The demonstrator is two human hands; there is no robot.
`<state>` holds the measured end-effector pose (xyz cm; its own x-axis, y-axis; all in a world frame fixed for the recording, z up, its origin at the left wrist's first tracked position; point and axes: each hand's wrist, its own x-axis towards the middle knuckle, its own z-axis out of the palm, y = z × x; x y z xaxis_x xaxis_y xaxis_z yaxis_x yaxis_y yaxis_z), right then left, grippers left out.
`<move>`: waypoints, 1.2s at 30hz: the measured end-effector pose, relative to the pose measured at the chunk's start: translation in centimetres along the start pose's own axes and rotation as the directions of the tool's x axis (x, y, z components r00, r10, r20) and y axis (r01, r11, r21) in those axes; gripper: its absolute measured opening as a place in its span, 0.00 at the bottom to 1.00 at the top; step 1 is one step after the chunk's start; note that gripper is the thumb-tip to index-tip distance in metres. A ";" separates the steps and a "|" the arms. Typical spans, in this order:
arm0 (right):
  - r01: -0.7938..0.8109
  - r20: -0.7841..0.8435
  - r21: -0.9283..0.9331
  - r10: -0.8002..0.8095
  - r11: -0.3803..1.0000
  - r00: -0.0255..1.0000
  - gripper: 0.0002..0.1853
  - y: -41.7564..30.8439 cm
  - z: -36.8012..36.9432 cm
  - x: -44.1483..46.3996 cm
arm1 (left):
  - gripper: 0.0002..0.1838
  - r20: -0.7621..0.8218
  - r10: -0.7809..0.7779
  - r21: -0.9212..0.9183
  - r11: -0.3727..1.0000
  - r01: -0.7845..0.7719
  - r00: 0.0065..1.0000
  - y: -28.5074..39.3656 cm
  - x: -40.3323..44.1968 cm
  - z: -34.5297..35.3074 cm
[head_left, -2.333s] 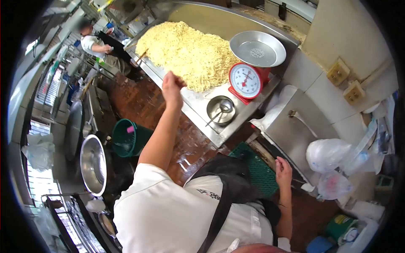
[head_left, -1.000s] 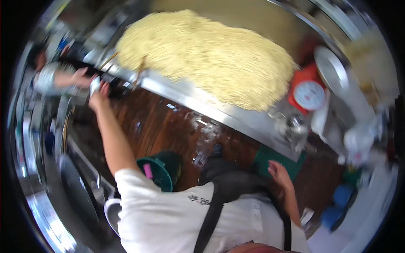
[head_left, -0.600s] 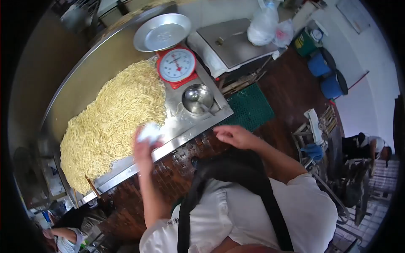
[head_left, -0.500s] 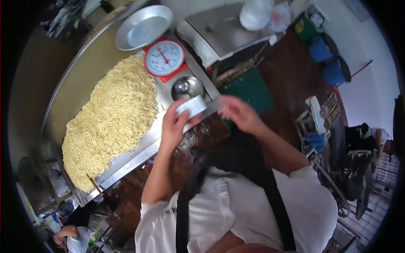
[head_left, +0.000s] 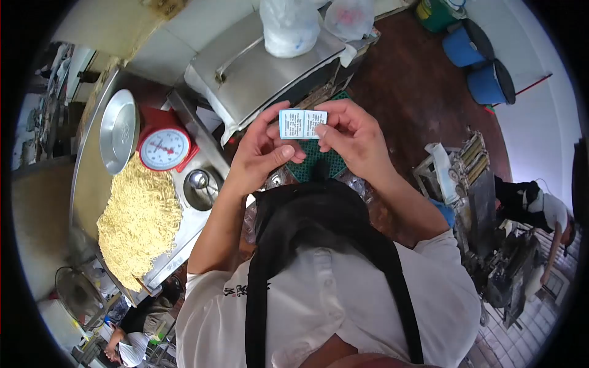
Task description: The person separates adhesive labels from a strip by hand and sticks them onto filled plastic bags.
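Observation:
A small light-blue and white printed box (head_left: 303, 124) is held up in front of my chest, its text side facing me. My left hand (head_left: 264, 147) is at its left end, fingers curled behind it and thumb lower down. My right hand (head_left: 356, 138) pinches the right end, thumb on the printed face. To the left, a pile of yellow noodles (head_left: 138, 214) lies on the metal table (head_left: 190, 224). Beside the noodles are a red dial scale (head_left: 164, 149), a round metal pan (head_left: 119, 132) and a metal bowl with a ladle (head_left: 202, 187).
A metal cabinet (head_left: 251, 73) with a filled plastic bag (head_left: 288, 27) stands ahead. Blue bins (head_left: 491, 83) are at the upper right. One person (head_left: 543, 211) bends near machinery at the right; another person (head_left: 132, 346) is at the lower left. A green mat (head_left: 307, 165) lies on the floor.
My left hand has come back from the other person with the small box and moved in front of my chest. My right hand has joined it on the box. The view has turned right.

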<state>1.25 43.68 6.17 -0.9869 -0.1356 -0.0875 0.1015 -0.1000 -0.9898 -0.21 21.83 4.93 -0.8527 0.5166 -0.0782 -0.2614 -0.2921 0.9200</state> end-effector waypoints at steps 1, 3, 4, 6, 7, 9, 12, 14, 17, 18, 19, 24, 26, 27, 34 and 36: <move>-0.003 -0.002 0.030 0.004 1.000 1.000 0.15 -0.3 -0.8 0.9 | 0.31 0.006 -0.015 0.011 1.000 0.015 1.000 -0.2 1.3 0.0; -0.017 -0.008 0.089 0.018 0.996 1.000 0.14 -0.7 -1.8 2.5 | 0.27 -0.005 -0.018 0.058 0.998 0.018 1.000 -0.6 3.7 -0.1; -0.021 -0.016 0.111 0.023 0.994 1.000 0.15 -0.8 -2.2 3.3 | 0.26 -0.020 -0.009 0.033 0.999 0.009 1.000 -0.7 4.8 -0.3; -0.019 -0.031 0.145 0.023 0.989 0.999 0.15 -1.2 -2.9 5.1 | 0.23 -0.045 0.021 -0.017 1.000 -0.022 0.999 -0.6 7.2 -0.9; -0.009 -0.033 0.120 0.013 0.993 0.999 0.15 -1.5 -3.3 5.9 | 0.21 -0.082 0.047 0.007 0.999 -0.047 0.996 -0.3 8.3 -0.9; 0.019 -0.041 0.069 -0.016 0.997 0.999 0.15 -2.3 -4.0 7.6 | 0.21 -0.072 0.075 0.005 0.997 -0.075 0.995 0.1 10.6 -1.9; 0.047 -0.011 0.014 -0.047 0.999 0.999 0.15 -2.6 -4.9 10.9 | 0.22 -0.024 0.114 0.008 0.993 -0.114 0.993 0.5 14.0 -3.8; 0.047 -0.026 -0.009 -0.047 0.999 0.999 0.16 -3.3 -4.9 13.2 | 0.23 0.004 0.113 -0.063 0.992 -0.112 0.994 1.3 16.4 -4.9; 0.062 -0.051 -0.033 -0.063 0.998 0.997 0.16 -4.0 -4.9 16.8 | 0.28 0.052 0.017 -0.239 0.971 -0.004 0.999 2.7 19.5 -6.5; 0.061 -0.059 -0.035 -0.063 0.998 0.996 0.16 -4.0 -5.0 17.8 | 0.29 0.084 -0.006 -0.309 0.951 0.032 0.996 3.2 20.6 -7.0; 0.059 -0.071 -0.031 -0.061 0.998 0.996 0.15 -4.1 -5.1 18.8 | 0.30 0.114 -0.029 -0.376 0.924 0.070 0.993 3.7 21.8 -7.5; 0.078 -0.105 0.009 -0.076 0.997 0.992 0.15 -4.5 -5.8 24.2 | 0.39 0.159 -0.064 -0.480 0.867 0.134 0.985 7.1 26.4 -8.6; 0.060 -0.064 -0.017 -0.061 0.998 0.996 0.15 -4.2 -6.6 26.6 | 0.33 0.136 -0.031 -0.482 0.871 0.093 0.990 7.0 28.0 -9.5; 0.061 -0.042 -0.030 -0.062 0.998 0.997 0.15 -4.2 -7.1 28.1 | 0.31 0.126 -0.008 -0.477 0.876 0.067 0.992 7.1 29.1 -9.9; 0.266 0.261 -0.141 -0.223 0.954 0.939 0.25 -6.9 -12.3 38.4 | 0.18 -0.440 0.244 0.355 0.931 -0.082 0.864 11.5 38.1 -8.7; 0.339 0.253 -0.185 -0.288 0.923 0.924 0.20 -8.0 -13.9 41.8 | 0.15 -0.425 0.286 0.518 0.855 -0.029 0.859 13.9 40.8 -7.4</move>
<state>-42.53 52.47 8.84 -0.9089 -0.3462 0.2327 -0.2637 0.0445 -0.9636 -41.95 32.86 11.70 -0.9993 0.0186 0.0327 0.0351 0.1524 0.9877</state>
